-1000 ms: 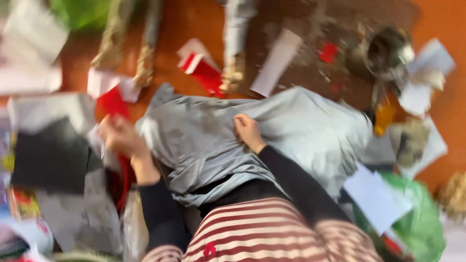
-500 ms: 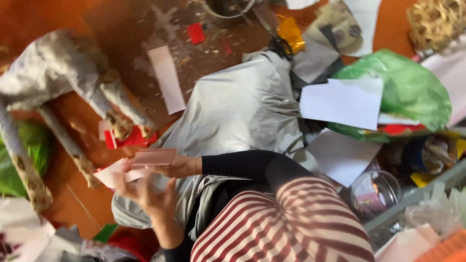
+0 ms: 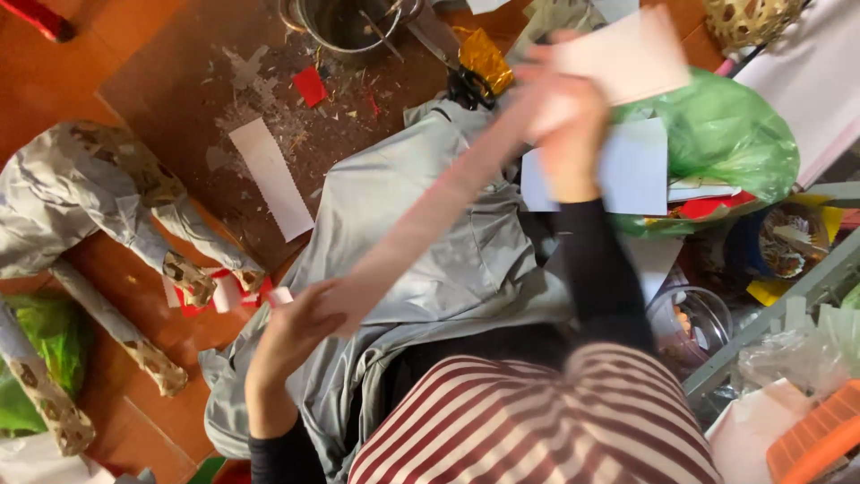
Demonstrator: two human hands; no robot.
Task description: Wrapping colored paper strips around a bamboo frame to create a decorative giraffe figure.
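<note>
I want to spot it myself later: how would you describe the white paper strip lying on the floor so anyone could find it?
Start at the metal pot at the top, standing on a dark, scrap-littered floor board. Below it, left of the grey cloth, lies the white paper strip, long, flat and slanting. Unlike the red scraps nearby, it is big, plain white and straight-edged.

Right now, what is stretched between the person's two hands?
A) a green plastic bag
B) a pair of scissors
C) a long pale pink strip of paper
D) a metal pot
C: a long pale pink paper strip runs from the left hand up to the right hand, above the grey cloth.
</note>
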